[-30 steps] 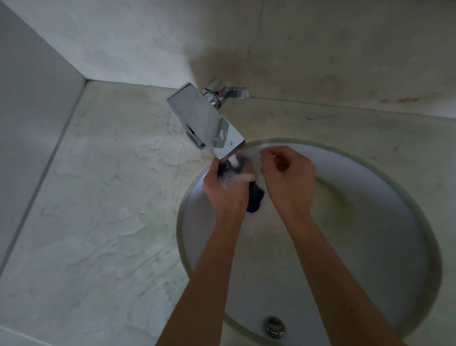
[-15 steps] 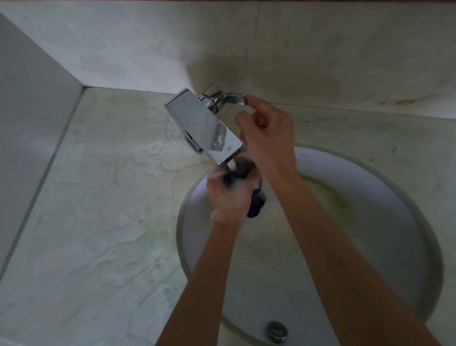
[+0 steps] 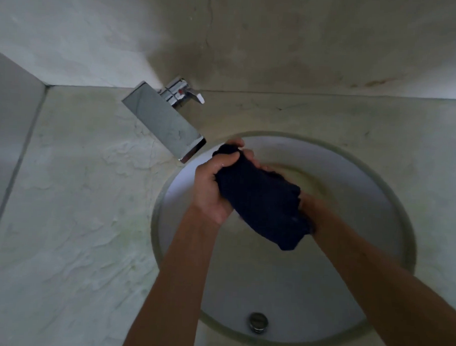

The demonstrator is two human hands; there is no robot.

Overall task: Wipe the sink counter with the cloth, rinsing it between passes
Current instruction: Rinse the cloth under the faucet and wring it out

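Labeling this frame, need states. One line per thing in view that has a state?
cloth: bunched, held over the basin by both hands, clear of the spout
left hand: grips the cloth's upper end
right hand: grips the cloth's lower end, mostly hidden behind it
faucet: no water visible at the spout
drain: stopper position cannot be told
sink: no standing water visible

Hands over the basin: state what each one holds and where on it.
Both hold the dark cloth. The left hand grips its upper end near the faucet; the right hand grips the lower end, fingers hidden behind the fabric.
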